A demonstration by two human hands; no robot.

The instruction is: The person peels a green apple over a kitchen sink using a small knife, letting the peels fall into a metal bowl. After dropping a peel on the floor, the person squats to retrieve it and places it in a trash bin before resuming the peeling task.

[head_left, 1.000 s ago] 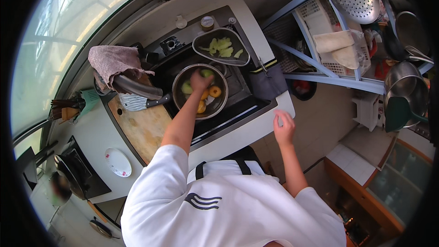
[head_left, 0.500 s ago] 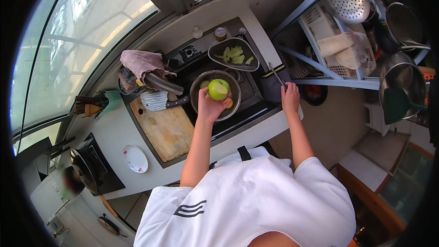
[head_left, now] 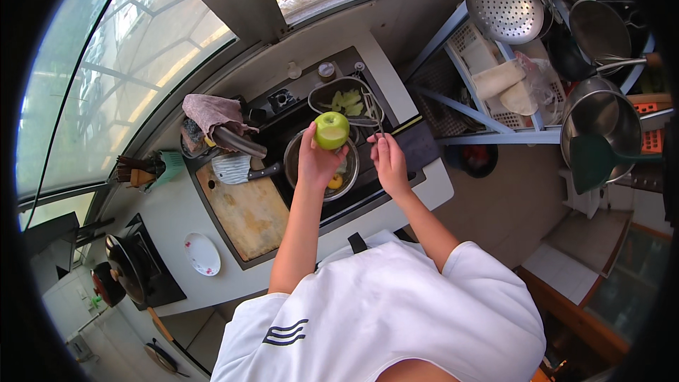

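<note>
My left hand [head_left: 318, 161] grips a green apple [head_left: 331, 129], a pale peeled patch showing on it, raised over a steel bowl [head_left: 290, 164] with yellow fruit inside. My right hand [head_left: 389, 160] is closed on a thin metal peeler [head_left: 375, 114], held upright just right of the apple. Behind both, a steel strainer tray [head_left: 317, 93] holds green peelings [head_left: 346, 101]. Left of the bowl, a knife [head_left: 262, 171] lies on a wooden cutting board [head_left: 247, 219].
A pink cloth [head_left: 212, 112] drapes over items at the counter's back left. A white plate [head_left: 203, 255] sits near a black stove [head_left: 159, 272]. On the right stands a blue rack [head_left: 488, 127] with a perforated skimmer [head_left: 503, 7], pots [head_left: 594, 110] and baskets.
My left hand has lifted the apple up out of the bowl. My right hand, earlier empty, took the metal tool from the counter's right and moved it left toward the apple.
</note>
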